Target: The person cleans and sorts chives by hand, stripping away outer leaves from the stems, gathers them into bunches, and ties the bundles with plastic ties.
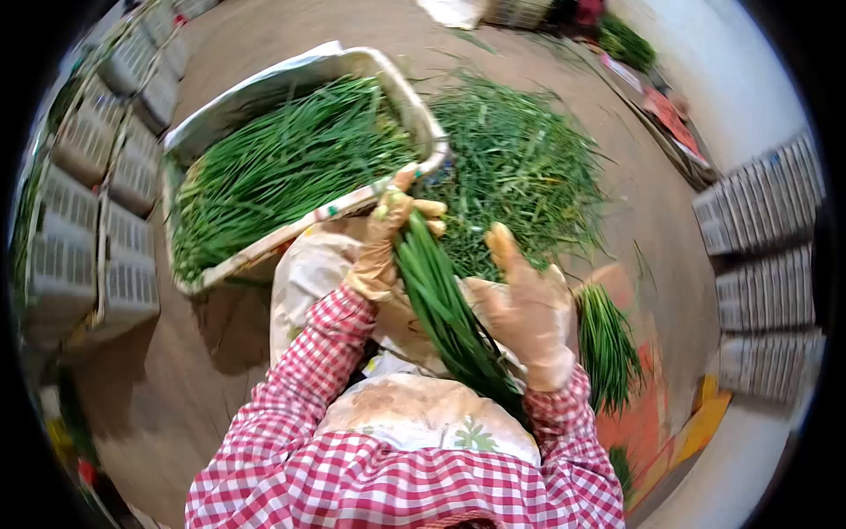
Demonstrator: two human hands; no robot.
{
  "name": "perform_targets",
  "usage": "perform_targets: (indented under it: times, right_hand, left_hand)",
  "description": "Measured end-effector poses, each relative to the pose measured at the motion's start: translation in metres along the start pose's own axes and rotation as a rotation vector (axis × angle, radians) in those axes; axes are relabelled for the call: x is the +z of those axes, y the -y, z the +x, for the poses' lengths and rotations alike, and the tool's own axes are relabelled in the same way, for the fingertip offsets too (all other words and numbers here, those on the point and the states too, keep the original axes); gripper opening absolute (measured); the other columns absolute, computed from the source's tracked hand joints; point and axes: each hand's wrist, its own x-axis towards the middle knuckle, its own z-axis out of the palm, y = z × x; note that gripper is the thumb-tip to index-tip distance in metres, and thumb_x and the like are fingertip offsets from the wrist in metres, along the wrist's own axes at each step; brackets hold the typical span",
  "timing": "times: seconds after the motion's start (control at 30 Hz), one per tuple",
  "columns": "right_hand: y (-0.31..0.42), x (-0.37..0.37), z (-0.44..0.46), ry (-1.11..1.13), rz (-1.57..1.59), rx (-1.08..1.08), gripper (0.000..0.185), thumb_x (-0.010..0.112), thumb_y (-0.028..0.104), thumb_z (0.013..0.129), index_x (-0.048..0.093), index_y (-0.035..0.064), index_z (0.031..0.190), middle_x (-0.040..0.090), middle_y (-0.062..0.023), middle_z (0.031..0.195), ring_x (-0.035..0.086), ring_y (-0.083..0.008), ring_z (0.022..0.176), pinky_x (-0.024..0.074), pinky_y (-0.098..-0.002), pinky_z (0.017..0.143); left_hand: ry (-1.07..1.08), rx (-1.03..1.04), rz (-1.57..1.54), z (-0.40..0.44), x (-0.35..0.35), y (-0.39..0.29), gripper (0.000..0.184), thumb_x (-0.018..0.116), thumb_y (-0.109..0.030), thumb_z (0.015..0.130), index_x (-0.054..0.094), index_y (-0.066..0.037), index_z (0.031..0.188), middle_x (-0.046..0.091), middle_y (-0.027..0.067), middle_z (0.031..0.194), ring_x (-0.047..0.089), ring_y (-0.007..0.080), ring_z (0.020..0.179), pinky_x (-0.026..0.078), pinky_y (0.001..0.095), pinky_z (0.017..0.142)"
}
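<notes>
My left hand (pixel 386 238), in a thin pale glove with yellowish fingertips, is closed around the upper end of a bunch of garlic chives (pixel 445 304). The long green leaves slant down across my lap towards my right forearm. My right hand (pixel 527 309), gloved the same way, is on the right of the bunch with its fingers stretched out and holds nothing. Whether its palm touches the leaves I cannot tell. Beyond my left hand stands a white crate (pixel 264 251) filled with more garlic chives (pixel 291 159).
A heap of loose leaves and trimmings (pixel 511 159) covers the floor ahead. Another bunch (pixel 608 353) lies right of my knee. Stacked white crates (pixel 62 229) line the left side; more stacks (pixel 762 207) stand along the right wall. A stained cloth (pixel 432 410) covers my lap.
</notes>
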Motion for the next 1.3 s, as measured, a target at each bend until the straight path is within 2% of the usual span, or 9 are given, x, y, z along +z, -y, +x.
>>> perform_targets:
  times: [0.07,0.17,0.27,0.47,0.5,0.7,0.8,1.13,1.3]
  right_hand:
    - [0.008,0.014,0.016,0.299,0.384,-0.123,0.083,0.068,0.025,0.077,0.022,-0.0056,0.139,0.038,-0.0263,0.137,0.042,-0.0331,0.126,0.0344,-0.0365,0.103]
    - [0.02,0.071,0.008,-0.105,0.086,-0.177,0.086,0.062,0.024,0.077,0.014,-0.0173,0.135,0.03,-0.0362,0.135,0.036,-0.0443,0.124,0.0319,-0.0445,0.102]
    - [0.027,0.09,0.039,-0.269,-0.245,-0.304,0.082,0.051,0.038,0.084,0.016,-0.0102,0.139,0.019,-0.0219,0.147,0.016,-0.0327,0.137,0.015,-0.0455,0.109]
    - [0.051,0.014,0.089,-0.63,-0.349,-0.405,0.093,0.048,0.055,0.081,0.014,-0.0068,0.141,0.016,-0.0249,0.146,0.009,-0.0406,0.138,0.0053,-0.0555,0.109]
    - [0.045,-0.012,0.08,-0.683,-0.252,-0.546,0.087,0.052,0.044,0.081,0.014,-0.0073,0.14,0.029,-0.0246,0.138,0.026,-0.0383,0.129,0.0195,-0.0531,0.105]
    - [-0.022,-0.105,0.013,-0.316,-0.349,-0.435,0.091,0.068,0.006,0.069,0.015,-0.0021,0.143,0.063,-0.0173,0.102,0.064,-0.0265,0.073,0.0521,-0.0305,0.052]
    - [-0.081,-0.153,-0.043,-0.185,-0.601,-0.127,0.084,0.069,0.01,0.072,0.023,0.0063,0.143,0.061,-0.0133,0.109,0.064,-0.0243,0.083,0.0523,-0.0317,0.062]
    - [-0.265,-0.144,-0.153,0.14,-0.96,0.517,0.08,0.07,0.011,0.07,0.03,0.0065,0.14,0.058,-0.0144,0.09,0.06,-0.0319,0.081,0.0489,-0.0409,0.068]
    - [-0.333,-0.063,-0.165,-0.148,-0.309,0.512,0.087,0.07,0.027,0.078,0.018,0.0025,0.144,0.021,-0.0205,0.148,0.019,-0.0331,0.138,0.0178,-0.0394,0.112]
  left_hand:
    - [0.104,0.037,0.0,0.006,0.01,0.006,0.065,0.06,-0.033,0.089,0.028,-0.012,0.141,0.063,0.0125,0.098,0.063,0.0176,0.082,0.055,0.0297,0.07]
    - [0.015,0.124,0.405,0.012,0.051,-0.019,0.056,0.068,-0.022,0.083,0.042,-0.002,0.129,0.061,0.0038,0.081,0.057,0.0085,0.072,0.048,0.0207,0.063]
    - [-0.029,0.451,0.691,0.014,0.097,-0.061,0.05,0.063,-0.014,0.085,0.044,-0.002,0.129,0.055,-0.0003,0.08,0.051,0.006,0.07,0.044,0.0191,0.068]
    - [0.355,1.023,1.038,0.009,0.159,-0.097,0.053,0.053,-0.007,0.088,0.034,0.002,0.137,0.049,0.0008,0.081,0.045,0.0085,0.076,0.039,0.027,0.082]
    - [0.433,1.104,1.076,0.013,0.165,-0.101,0.054,0.052,-0.007,0.089,0.032,0.003,0.138,0.047,0.0009,0.081,0.044,0.0088,0.076,0.039,0.028,0.084]
    - [0.65,0.061,-0.088,0.055,0.189,-0.031,0.067,0.05,-0.022,0.092,0.016,0.007,0.141,0.051,0.0023,0.082,0.049,0.0153,0.081,0.043,0.0302,0.086]
    - [0.372,-0.059,-0.058,0.059,0.189,0.023,0.07,0.06,-0.036,0.087,0.031,0.008,0.132,0.052,0.0232,0.122,0.048,0.0307,0.119,0.038,0.0428,0.102]
    - [0.019,-0.082,0.186,0.061,0.067,-0.039,0.047,0.05,-0.03,0.094,0.046,0.003,0.126,0.058,0.0203,0.113,0.055,0.028,0.108,0.04,0.0381,0.099]
    - [-0.115,0.236,0.549,0.003,0.012,-0.123,0.046,0.063,-0.03,0.086,0.054,0.0,0.119,0.065,0.0131,0.097,0.06,0.0204,0.097,0.044,0.0343,0.092]
